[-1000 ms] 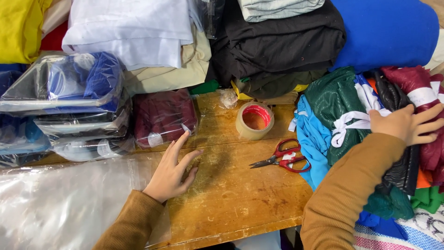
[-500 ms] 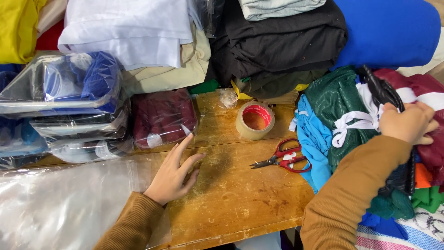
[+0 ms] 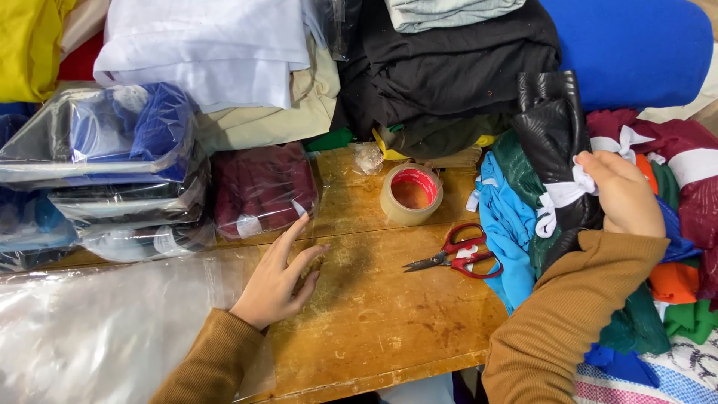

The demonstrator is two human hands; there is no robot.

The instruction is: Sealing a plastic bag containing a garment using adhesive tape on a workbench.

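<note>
wooden table (image 3: 389, 329) crowded with cloth: our right hand (image 3: 621, 196) grips a black garment (image 3: 553, 127) on the pile; left hand (image 3: 278, 278) lies flat, fingers spread. pulling could topple neighbouring clothes onto scissors (image 3: 458, 254).

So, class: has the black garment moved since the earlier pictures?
Yes. The right hand has lifted the black garment up out of the pile, toward the blue roll; the tape stayed put.

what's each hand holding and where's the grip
The right hand grips the black garment by its white-trimmed middle. The left hand holds nothing, lying flat on the table.
</note>
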